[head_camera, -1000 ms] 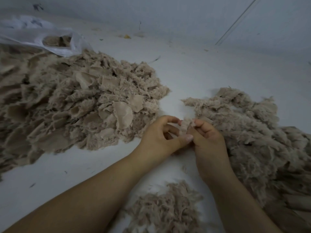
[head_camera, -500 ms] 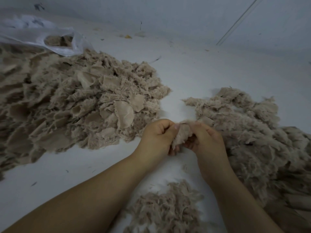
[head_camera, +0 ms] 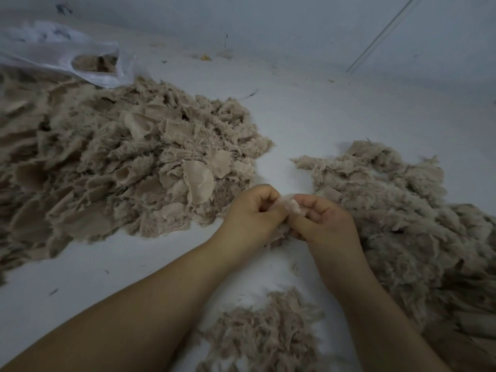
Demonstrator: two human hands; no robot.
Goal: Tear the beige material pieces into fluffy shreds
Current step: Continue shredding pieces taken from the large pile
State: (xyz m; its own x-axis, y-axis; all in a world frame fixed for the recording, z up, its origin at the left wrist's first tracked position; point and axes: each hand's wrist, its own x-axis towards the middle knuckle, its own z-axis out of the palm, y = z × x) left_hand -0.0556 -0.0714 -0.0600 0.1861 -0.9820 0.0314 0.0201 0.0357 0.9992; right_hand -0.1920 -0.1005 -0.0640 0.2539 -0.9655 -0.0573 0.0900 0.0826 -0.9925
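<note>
Surface: a pale white-grey flat surface (head_camera: 335, 111), dusted with small dark specks and stray fibres.
Bag: a translucent white plastic bag (head_camera: 48, 53) lying crumpled at the far left, its mouth open toward the right.
Scrap: a small yellowish scrap (head_camera: 205, 58) on the surface at the far edge, well apart from the bag.
Wall: a plain grey-white wall (head_camera: 268, 17) behind the surface.
Line: a thin straight grey line (head_camera: 381, 36) running diagonally at the upper right.
</note>
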